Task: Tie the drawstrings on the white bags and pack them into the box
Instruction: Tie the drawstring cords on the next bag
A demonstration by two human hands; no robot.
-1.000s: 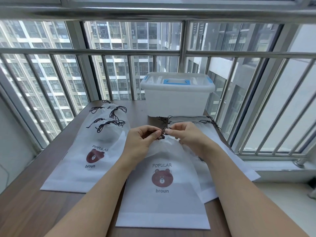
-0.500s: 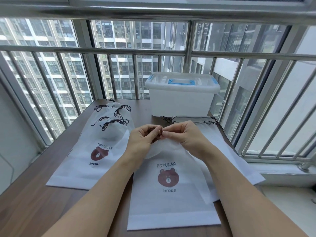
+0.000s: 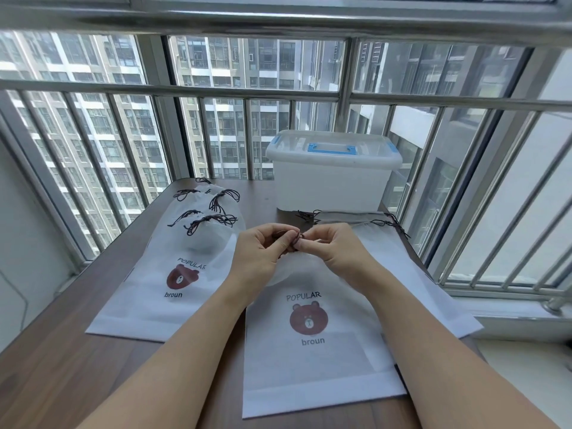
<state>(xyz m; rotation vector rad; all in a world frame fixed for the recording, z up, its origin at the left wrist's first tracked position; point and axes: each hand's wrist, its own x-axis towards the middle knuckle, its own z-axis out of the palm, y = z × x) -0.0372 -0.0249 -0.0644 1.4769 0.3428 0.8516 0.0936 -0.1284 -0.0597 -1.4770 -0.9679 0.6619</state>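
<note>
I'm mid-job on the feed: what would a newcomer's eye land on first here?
First, the two hands, left hand and right hand, meeting mid-table and pinching a dark drawstring at the mouth of the near white bag. Next, the lidded white box at the table's far edge and the stack of bags on the left.

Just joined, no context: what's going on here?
A person is tying the dark drawstring at the top of the front white bag, pinching the cord between left hand and right hand. A stack of bags with cinched tops lies to the left; more bags lie under and behind the front one. The storage box at the table's far edge has its lid on.
</note>
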